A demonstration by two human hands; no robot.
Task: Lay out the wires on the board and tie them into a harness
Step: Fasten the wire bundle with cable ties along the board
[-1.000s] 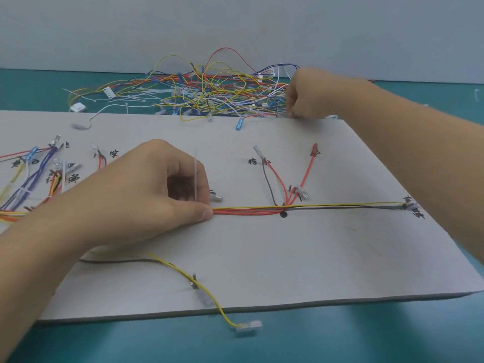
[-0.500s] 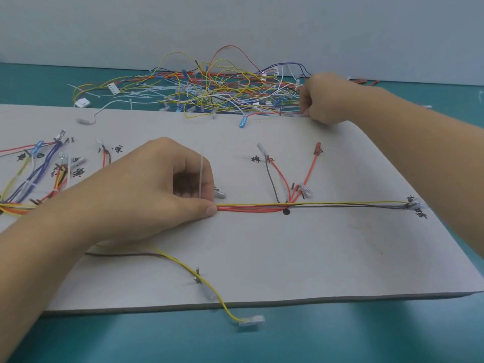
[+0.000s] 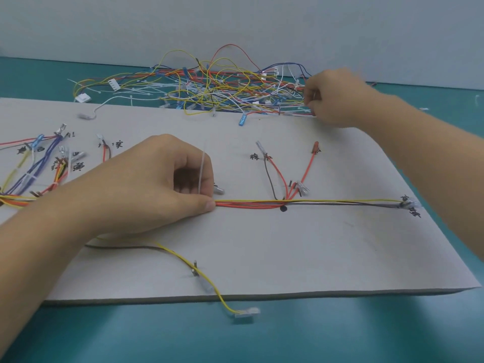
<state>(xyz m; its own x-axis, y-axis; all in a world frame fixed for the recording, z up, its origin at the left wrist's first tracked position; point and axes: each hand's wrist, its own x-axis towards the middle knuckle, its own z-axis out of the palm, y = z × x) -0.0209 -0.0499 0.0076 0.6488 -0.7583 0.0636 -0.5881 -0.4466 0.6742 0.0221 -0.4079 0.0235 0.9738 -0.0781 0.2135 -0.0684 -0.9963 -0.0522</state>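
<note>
Your left hand (image 3: pixel 146 184) is curled at the middle left of the frame, thumb tip pressed against the fingers to pinch the wire bundle (image 3: pixel 248 204) where it comes out of your fist. A thin white cable tie (image 3: pixel 202 166) stands upright between those fingers, just above the pinch. From your thumb the bundle of red, yellow and dark wires runs straight to the right across the board (image 3: pixel 314 258), passes just above a black dot (image 3: pixel 282 208) and ends at a marked spot near the board's right edge. Near the dot, red branch wires (image 3: pixel 306 169) fan upward to terminals beside handwritten labels. To the left of your hand, more coloured branches (image 3: pixel 34 169) spread toward the upper left. Below your wrist a loose yellow wire (image 3: pixel 207 279) curves down over the board's near edge, and its clear connector (image 3: pixel 247 311) lies on the teal table (image 3: pixel 340 331). Your right hand (image 3: pixel 332 98) is at the upper right, fingers curled at the right end of the tangled pile of loose wires (image 3: pixel 222 87) behind the board. It is blurred, so you cannot tell whether it has hold of anything.
</note>
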